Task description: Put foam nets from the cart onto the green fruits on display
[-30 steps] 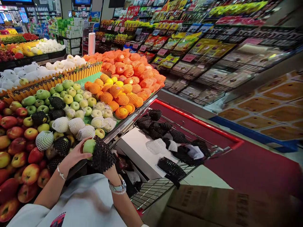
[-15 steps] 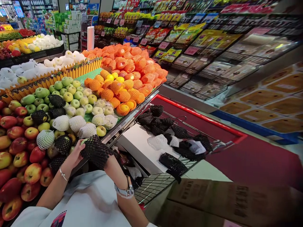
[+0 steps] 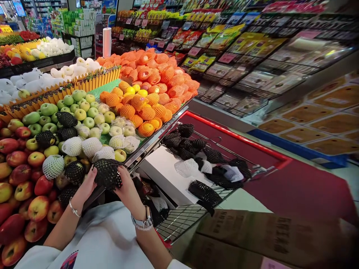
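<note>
Between my two hands is a fruit in a black foam net point(image 3: 107, 174), held just in front of the display's near edge. My left hand point(image 3: 87, 185) grips its left side, thumb near the top. Around its right side curl the fingers of my right hand point(image 3: 128, 192), partly hidden behind the net. The black mesh covers the fruit. Close by on the display lie white-netted fruits point(image 3: 92, 147), a black-netted fruit point(image 3: 74, 172), green apples point(image 3: 48, 109) and red apples point(image 3: 38, 206).
To the right stands a shopping cart point(image 3: 179, 220) with a white box point(image 3: 168, 172) and loose black nets point(image 3: 204, 193). A cardboard carton point(image 3: 246, 239) is at the lower right. Orange-netted fruits point(image 3: 168, 80) are piled farther back.
My right hand has come out of the black net, which was stretched over it and its wrist. The net now wraps the fruit, and my right hand holds it from outside.
</note>
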Motion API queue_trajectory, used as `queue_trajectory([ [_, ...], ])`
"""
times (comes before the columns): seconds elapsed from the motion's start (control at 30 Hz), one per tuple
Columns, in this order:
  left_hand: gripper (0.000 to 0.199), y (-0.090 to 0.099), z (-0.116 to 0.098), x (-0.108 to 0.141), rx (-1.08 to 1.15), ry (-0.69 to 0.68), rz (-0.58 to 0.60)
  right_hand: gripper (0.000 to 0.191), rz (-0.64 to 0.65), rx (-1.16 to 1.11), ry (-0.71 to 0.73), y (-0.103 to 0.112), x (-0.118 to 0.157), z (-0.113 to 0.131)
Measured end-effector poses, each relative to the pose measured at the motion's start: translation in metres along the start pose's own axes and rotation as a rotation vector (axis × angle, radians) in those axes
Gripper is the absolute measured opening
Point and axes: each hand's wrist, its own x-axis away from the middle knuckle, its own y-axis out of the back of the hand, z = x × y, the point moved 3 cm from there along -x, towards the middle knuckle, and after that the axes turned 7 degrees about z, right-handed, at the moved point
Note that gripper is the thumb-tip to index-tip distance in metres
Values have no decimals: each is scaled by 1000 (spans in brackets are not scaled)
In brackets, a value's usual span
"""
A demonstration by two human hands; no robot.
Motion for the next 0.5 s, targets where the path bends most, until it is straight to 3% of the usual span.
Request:
queue_trajectory([
  [0.13, 34, -5, 4, 4, -122, -35, -11, 64, 37, -59, 14, -5, 0, -4],
  [0.3, 36, -14, 4, 4, 23, -118, -53, 46, -40, -93, 29, -3, 3, 0],
  [0.4, 46, -13, 0, 4, 41, -161, -70, 26, -214, -156, 57, 4, 7, 4],
  [0.5, 60, -10, -6, 7, -3, -220, -129, 19, -502, -246, 59, 9, 12, 1],
])
